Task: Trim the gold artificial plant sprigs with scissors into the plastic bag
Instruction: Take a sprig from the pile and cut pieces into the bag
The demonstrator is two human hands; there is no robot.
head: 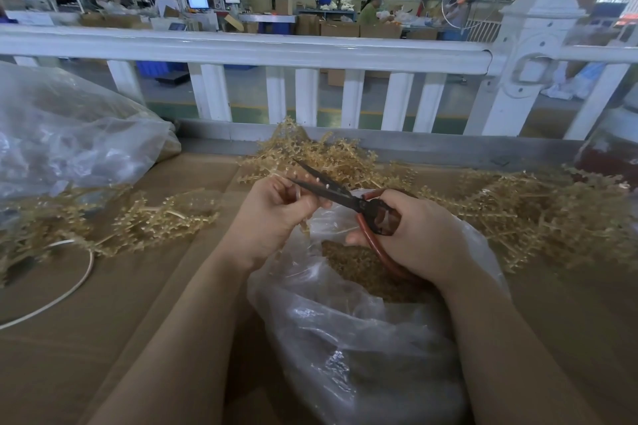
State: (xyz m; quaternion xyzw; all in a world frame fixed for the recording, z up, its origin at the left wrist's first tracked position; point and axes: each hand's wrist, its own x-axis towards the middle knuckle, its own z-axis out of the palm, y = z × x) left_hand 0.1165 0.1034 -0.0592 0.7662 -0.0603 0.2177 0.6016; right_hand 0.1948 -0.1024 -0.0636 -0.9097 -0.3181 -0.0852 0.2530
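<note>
- Plastic bag (362,338) sat at the tabletop's near edge, mouth open, already holding a layer of gold trimmings (359,269); task looked partly done.
- Over the bag mouth, right hand (417,235) gripped scissors (341,198) by the red handles, blades parted; left hand (276,214) fingers curled, pinching a small gold sprig (304,225) at the blades.
- Big untrimmed heap (518,214) lay along the far and right edges; much left.
- Sprigs: thin, knobbly, pale-gold plastic branches.

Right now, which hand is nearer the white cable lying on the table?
Left. The left hand pinches a sprig above the bag, on the white cable side; the right hand, gripping the scissors, is farther away.
</note>
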